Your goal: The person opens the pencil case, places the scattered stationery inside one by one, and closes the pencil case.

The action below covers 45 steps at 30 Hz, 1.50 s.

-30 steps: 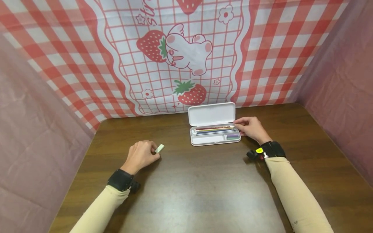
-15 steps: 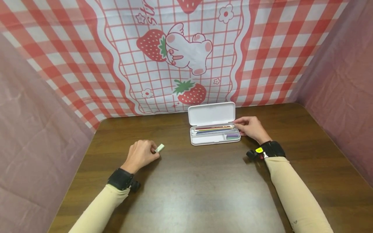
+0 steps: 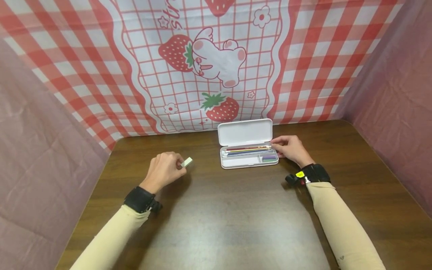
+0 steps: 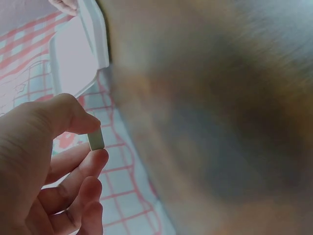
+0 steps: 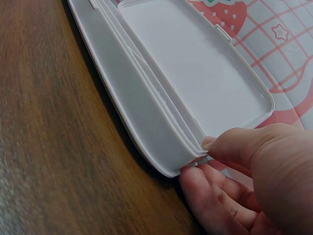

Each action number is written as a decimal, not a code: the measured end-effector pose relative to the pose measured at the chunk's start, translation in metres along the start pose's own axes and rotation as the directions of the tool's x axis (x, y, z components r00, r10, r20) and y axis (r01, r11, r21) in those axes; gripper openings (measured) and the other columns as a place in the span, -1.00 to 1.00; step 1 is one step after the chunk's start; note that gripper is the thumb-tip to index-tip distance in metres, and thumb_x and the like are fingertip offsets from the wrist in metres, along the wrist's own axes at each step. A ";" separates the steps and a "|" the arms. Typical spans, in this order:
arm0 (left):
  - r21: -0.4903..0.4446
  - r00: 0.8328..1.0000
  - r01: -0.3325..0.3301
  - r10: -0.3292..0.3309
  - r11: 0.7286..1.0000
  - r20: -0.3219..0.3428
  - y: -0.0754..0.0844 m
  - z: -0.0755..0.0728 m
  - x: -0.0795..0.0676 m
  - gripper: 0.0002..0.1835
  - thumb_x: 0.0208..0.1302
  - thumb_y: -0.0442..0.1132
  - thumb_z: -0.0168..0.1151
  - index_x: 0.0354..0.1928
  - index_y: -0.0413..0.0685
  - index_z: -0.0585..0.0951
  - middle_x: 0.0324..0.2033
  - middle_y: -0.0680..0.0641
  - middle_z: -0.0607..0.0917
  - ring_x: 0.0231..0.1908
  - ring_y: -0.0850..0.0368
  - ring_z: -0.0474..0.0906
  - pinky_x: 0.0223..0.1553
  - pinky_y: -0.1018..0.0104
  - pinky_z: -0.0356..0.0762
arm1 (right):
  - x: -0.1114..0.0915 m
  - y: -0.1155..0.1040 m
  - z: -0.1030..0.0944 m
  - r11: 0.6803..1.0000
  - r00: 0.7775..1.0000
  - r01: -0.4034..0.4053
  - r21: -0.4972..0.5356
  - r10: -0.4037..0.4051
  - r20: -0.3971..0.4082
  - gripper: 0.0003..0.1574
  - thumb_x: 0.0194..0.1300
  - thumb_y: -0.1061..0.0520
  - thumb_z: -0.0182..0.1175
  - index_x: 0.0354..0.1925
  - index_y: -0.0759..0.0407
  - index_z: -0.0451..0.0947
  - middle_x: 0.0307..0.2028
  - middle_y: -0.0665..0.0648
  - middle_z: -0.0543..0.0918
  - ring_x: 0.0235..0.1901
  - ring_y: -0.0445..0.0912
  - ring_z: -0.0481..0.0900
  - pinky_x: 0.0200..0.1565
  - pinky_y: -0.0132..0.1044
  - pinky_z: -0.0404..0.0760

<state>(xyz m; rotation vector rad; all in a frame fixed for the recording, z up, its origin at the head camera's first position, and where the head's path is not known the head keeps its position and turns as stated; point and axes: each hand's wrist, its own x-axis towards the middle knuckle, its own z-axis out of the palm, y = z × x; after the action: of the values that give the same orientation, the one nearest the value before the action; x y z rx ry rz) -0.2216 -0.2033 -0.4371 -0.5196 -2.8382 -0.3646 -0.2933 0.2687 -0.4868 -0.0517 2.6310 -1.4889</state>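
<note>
Between thumb and fingertips, my left hand (image 3: 164,170) pinches a small pale green block that looks like an eraser (image 3: 186,162). In the left wrist view the eraser (image 4: 96,139) sticks out from the fingertips, above the table. A white pencil case (image 3: 233,162) lies with its lid (image 3: 245,133) raised. Pencils (image 3: 248,150) fill its back section, and a purple and green piece (image 3: 269,158) sits in the front right compartment. My right hand (image 3: 291,150) holds the case's right end. In the right wrist view, the thumb (image 5: 230,144) presses the rim and the other fingers touch the end wall.
Behind the brown wooden table (image 3: 236,225) hangs a red checked cloth (image 3: 314,63) with strawberry prints, close to the case's lid. Pink cloths (image 3: 40,142) hang at both sides. Each wrist wears a black band with a camera (image 3: 138,199).
My left hand has lifted the eraser off the table and shifted slightly away from me and to the right. The right hand and the pencil case have stayed in place.
</note>
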 end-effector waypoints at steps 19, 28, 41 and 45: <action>-0.053 0.997 -0.054 0.051 0.997 -0.050 0.012 0.002 0.028 -0.81 0.18 -0.23 0.54 -0.15 -0.05 0.88 -0.28 0.00 0.85 -0.29 -0.05 0.82 -0.31 -0.08 0.75 | -0.001 -0.003 -0.001 1.000 1.000 -0.007 -0.016 0.007 0.004 -0.52 0.63 0.10 0.37 0.31 0.39 0.71 -0.01 0.35 0.74 -0.36 -0.25 0.66 -0.28 -0.45 0.78; -0.103 0.997 -0.081 0.079 0.991 -0.026 0.027 0.010 0.047 -0.80 0.21 -0.22 0.54 -0.12 -0.06 0.88 -0.24 -0.01 0.87 -0.22 -0.05 0.85 -0.20 -0.08 0.78 | 0.002 0.001 -0.001 1.000 1.000 -0.005 -0.018 0.005 0.003 -0.52 0.62 0.09 0.37 0.31 0.38 0.71 -0.01 0.37 0.74 -0.37 -0.24 0.65 -0.29 -0.47 0.77; -0.085 0.986 -0.162 0.164 0.983 0.008 0.056 0.023 0.073 -0.80 0.21 -0.21 0.55 -0.12 -0.02 0.89 -0.24 0.01 0.86 -0.22 -0.02 0.84 -0.20 -0.02 0.80 | 0.000 0.000 -0.001 1.000 1.000 -0.005 -0.020 0.005 0.009 -0.50 0.63 0.08 0.36 0.33 0.39 0.70 0.03 0.39 0.73 -0.36 -0.23 0.66 -0.27 -0.46 0.79; -0.081 0.981 -0.194 0.195 0.978 0.010 0.069 0.025 0.083 -0.78 0.23 -0.19 0.57 -0.08 -0.02 0.90 -0.21 0.00 0.87 -0.21 0.00 0.84 -0.18 0.01 0.82 | -0.001 -0.002 0.000 1.000 1.000 -0.003 -0.030 0.003 0.004 -0.51 0.63 0.09 0.36 0.32 0.38 0.70 0.03 0.39 0.72 -0.35 -0.21 0.67 -0.26 -0.46 0.79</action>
<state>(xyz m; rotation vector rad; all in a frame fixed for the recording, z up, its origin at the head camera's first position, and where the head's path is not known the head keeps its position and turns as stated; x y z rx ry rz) -0.2755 -0.1076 -0.4243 -0.8133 -2.7668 -0.4381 -0.2928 0.2680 -0.4845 -0.0533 2.6488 -1.4468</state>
